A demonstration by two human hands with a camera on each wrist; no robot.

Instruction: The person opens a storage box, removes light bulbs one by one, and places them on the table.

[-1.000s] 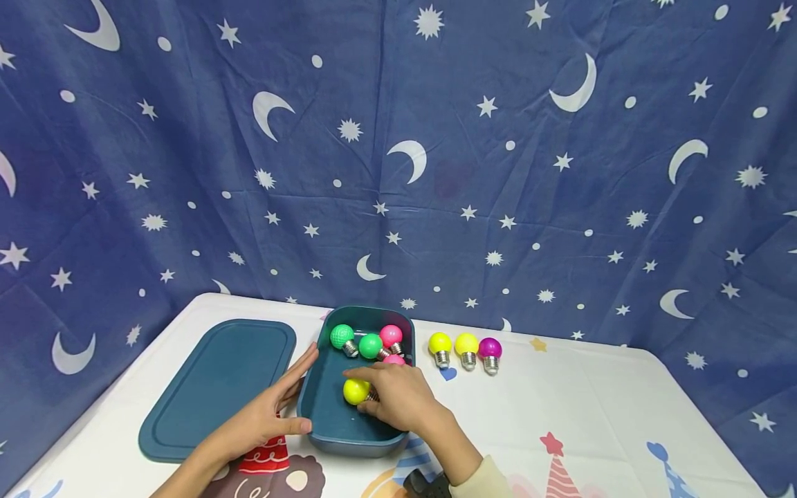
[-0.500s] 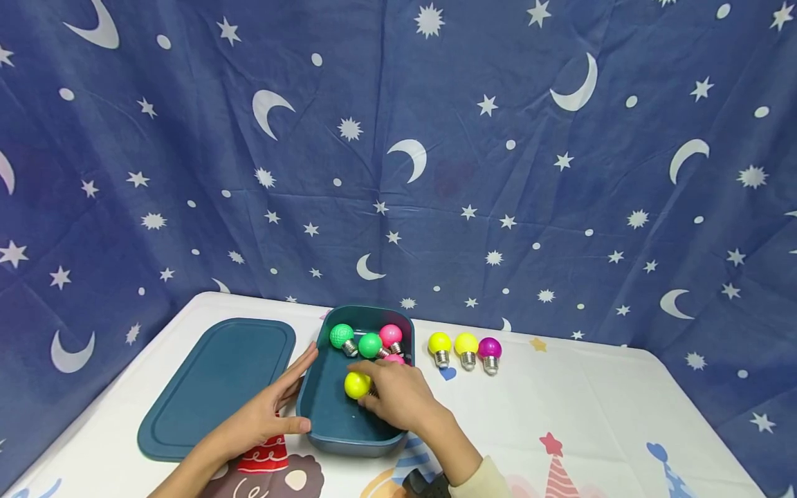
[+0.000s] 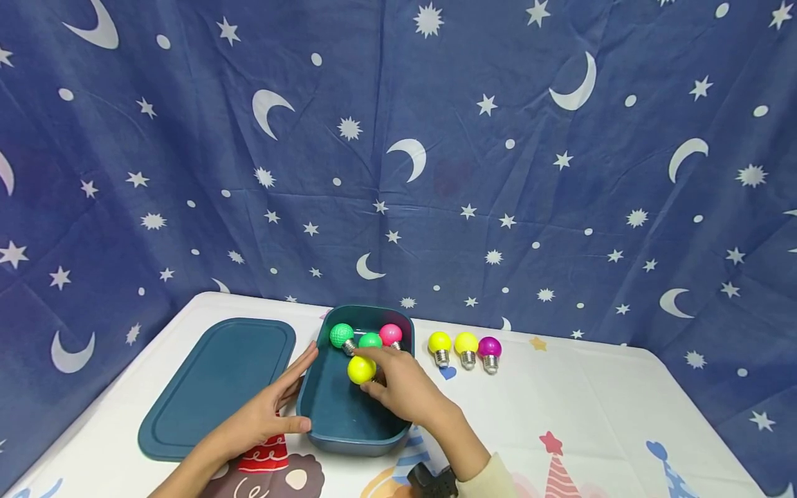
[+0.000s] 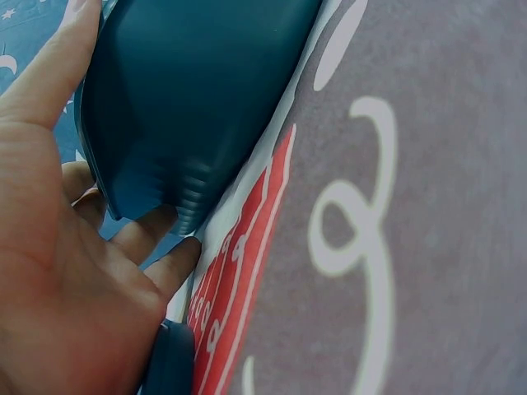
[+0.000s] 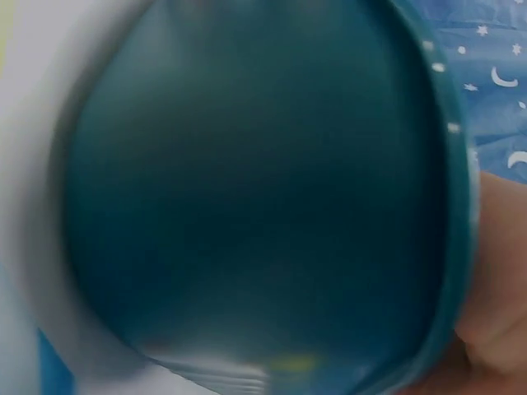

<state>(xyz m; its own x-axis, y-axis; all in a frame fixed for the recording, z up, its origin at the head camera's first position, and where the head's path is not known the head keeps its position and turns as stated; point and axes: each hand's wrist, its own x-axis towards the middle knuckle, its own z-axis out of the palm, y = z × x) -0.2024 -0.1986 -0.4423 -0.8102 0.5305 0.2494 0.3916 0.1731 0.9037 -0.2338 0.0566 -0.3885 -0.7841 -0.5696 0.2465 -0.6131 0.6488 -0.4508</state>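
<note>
In the head view a dark teal plastic box [image 3: 349,422] stands mid-table. My right hand [image 3: 405,387] reaches over its right side and pinches a yellow light bulb [image 3: 361,370], fingers and thumb on either side; the bulb's base is mostly covered. Behind that bulb lie a textured green bulb [image 3: 341,335], a smooth green bulb [image 3: 370,339] and a pink bulb [image 3: 391,335]. My left hand [image 3: 264,415] rests against the box's left wall with extended fingers and thumb. The left wrist view shows the left palm [image 4: 74,288] beside the box wall [image 4: 198,90]. The right wrist view is blurred.
A flat teal lid [image 3: 218,391] lies left of the box. To the right, two yellow bulbs [image 3: 439,343] and a purple bulb [image 3: 490,348] lie in a row on the white patterned tablecloth [image 3: 598,408]. A blue star-and-moon curtain [image 3: 398,173] hangs behind the table.
My right hand has moved the yellow bulb away from me inside the box, toward the green bulbs. The hand now covers the second pink bulb seen earlier. My left hand stays put.
</note>
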